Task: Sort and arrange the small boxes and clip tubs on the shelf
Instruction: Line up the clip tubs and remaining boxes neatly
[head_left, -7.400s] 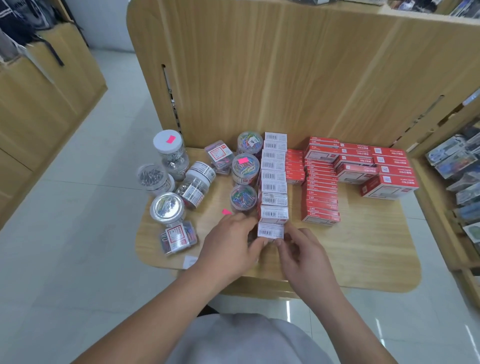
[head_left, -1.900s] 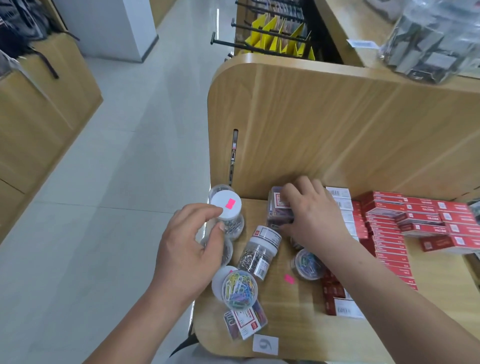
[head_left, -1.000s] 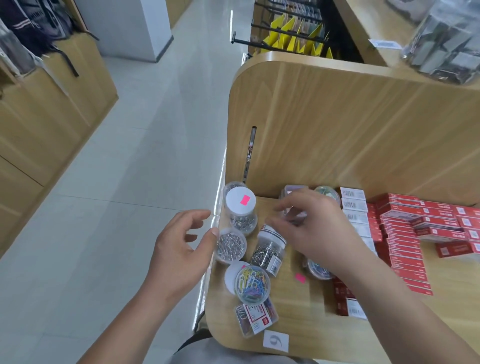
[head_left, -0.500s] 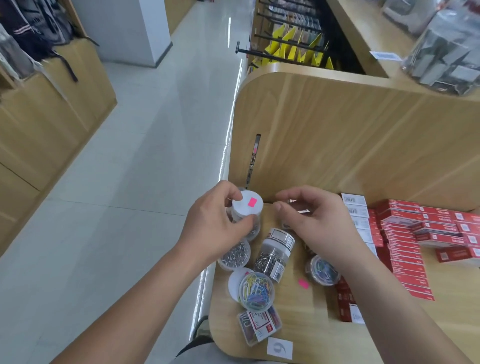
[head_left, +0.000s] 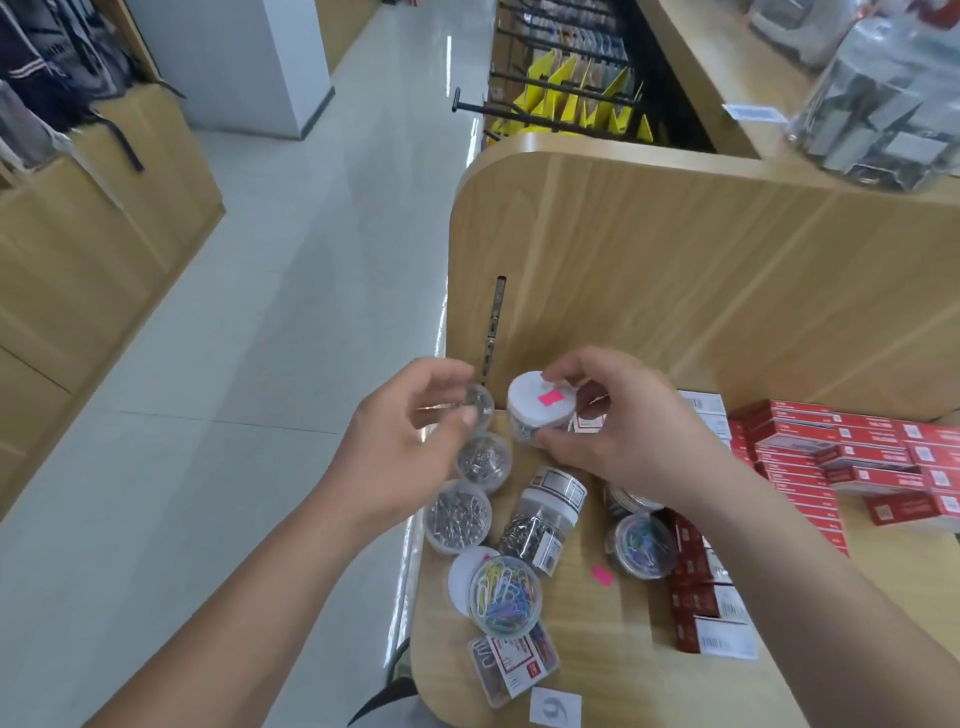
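Since a moment ago, the white-lidded tub (head_left: 540, 408) passed upright to the right hand (head_left: 618, 436), fingers gripping it; left hand (head_left: 400, 457) pinches a small clear tub (head_left: 479, 407).

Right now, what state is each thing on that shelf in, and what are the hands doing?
Left hand: holding a small clear tub.
Right hand: gripping the white-lidded tub, lifted.
Coloured-clip tub: tipped on its side.
Labelled jar: lying on its side.
Silver-pin tub: resting on the shelf.
Flat clip box: lying flat near the front edge.
Red boxes: stacked in rows.
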